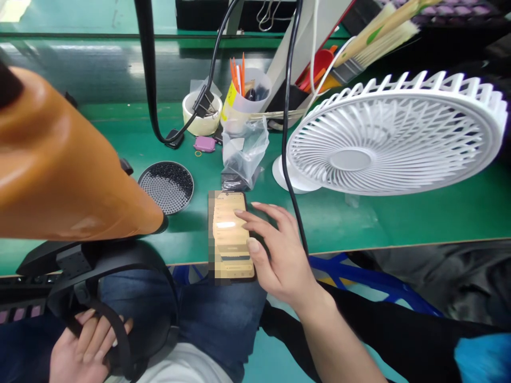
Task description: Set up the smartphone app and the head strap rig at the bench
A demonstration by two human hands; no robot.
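A smartphone (pixel 231 244) with a lit, yellowish screen lies at the front edge of the green table, its lower end reaching past the edge. My right hand (pixel 279 250) hovers over its right side, fingers apart and index fingertip at the screen; whether it touches the glass I cannot tell. Down at the lower left, my left hand (pixel 90 340) has its fingers curled together at the strap of a black headset-like device (pixel 147 308) resting on my lap. Part of that hand is hidden by the strap.
A white fan (pixel 351 159) stands right of the phone, with a black cable hanging before it. Left are a round dish of black pellets (pixel 167 186) and a large orange object (pixel 72 175). Behind sit a clear plastic bag (pixel 247 149), tape roll (pixel 202 114) and pen cup (pixel 245 101).
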